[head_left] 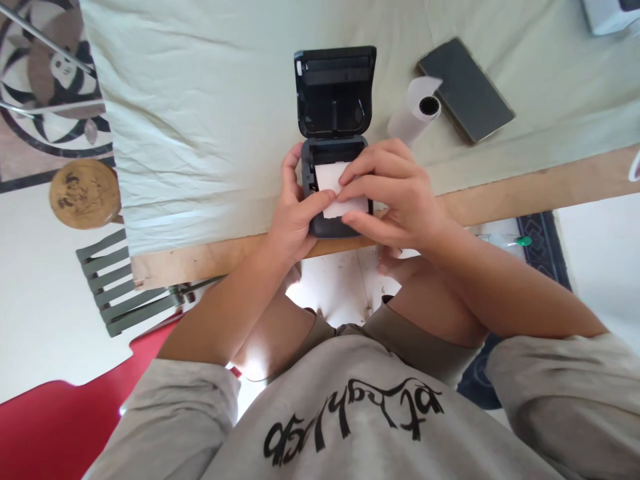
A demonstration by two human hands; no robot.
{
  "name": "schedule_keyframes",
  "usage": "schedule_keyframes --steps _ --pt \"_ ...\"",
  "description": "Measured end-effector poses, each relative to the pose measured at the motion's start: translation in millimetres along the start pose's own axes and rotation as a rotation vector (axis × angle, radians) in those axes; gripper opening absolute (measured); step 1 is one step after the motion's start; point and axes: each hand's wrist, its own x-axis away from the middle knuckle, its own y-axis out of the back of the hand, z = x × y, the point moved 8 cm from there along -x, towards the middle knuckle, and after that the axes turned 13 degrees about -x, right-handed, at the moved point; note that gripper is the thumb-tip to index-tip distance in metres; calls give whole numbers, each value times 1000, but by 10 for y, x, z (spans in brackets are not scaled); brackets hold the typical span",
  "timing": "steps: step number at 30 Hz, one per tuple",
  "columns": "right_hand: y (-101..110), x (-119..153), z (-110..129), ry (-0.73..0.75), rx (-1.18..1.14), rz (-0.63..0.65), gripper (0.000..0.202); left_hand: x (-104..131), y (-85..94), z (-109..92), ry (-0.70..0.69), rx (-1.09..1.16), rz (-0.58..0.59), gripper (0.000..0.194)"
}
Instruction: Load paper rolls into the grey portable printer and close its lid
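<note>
A small black device [336, 229] sits at the table's near edge with its lid [334, 93] raised. White paper [333, 177] lies in its open compartment. My left hand [296, 213] wraps round the device's left side, its thumb resting on the paper. Over the right part of the compartment is my right hand [393, 190], its fingers bent and a little apart, fingertips touching the paper. The fingers cover part of the paper. A white paper roll [407, 123] with a dark core lies to the right of the lid.
A dark phone [467, 90] lies beyond the roll. A white object [607, 15] is at the table's far right corner. The cloth-covered table [200, 133] ends in a wooden edge [540, 183]. A round wooden stool [85, 193] and a red chair [90, 427] are at the left.
</note>
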Motion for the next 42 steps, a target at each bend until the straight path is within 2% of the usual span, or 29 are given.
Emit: schedule_keyframes --steps 4,6,8,11,14,18,22,25,27,29,34,37,39,42 --pt "143 56 -139 -181 31 -112 15 -13 25 27 -22 -129 -5 72" --pt "139 95 -229 -287 68 -83 25 -20 21 31 -34 -151 10 76" --pt "99 125 -287 -352 63 -20 35 -22 23 12 -66 -140 12 71" --pt "69 140 -289 -355 22 33 43 -19 48 8 -76 -153 -22 67" --pt "93 154 -291 -356 -24 17 44 -12 50 27 -54 -178 -29 76" --pt "245 178 -371 -418 -62 -165 40 2 0 19 -12 -163 15 90" --pt "349 90 -358 -347 -160 -288 46 25 -58 -9 32 -162 68 100" --pt "405 35 -337 -316 -202 -347 27 28 -50 7 29 -170 77 100" --pt "396 26 -339 -326 -189 -322 14 18 -30 27 -5 -156 79 97" --pt "348 32 -348 -328 -176 -242 10 1 0 64 -22 -146 69 91" --pt "231 112 -446 -332 -160 -65 18 -24 47 108 -23 -148 25 98" --pt "184 153 -497 -339 -205 -22 25 -12 -6 53 -35 -59 59 96" --pt "161 168 -491 -343 -257 -20 35 5 -65 -17 -57 55 105 84" --pt "101 179 -428 -359 -357 -14 49 36 -111 -117 -90 155 120 54"
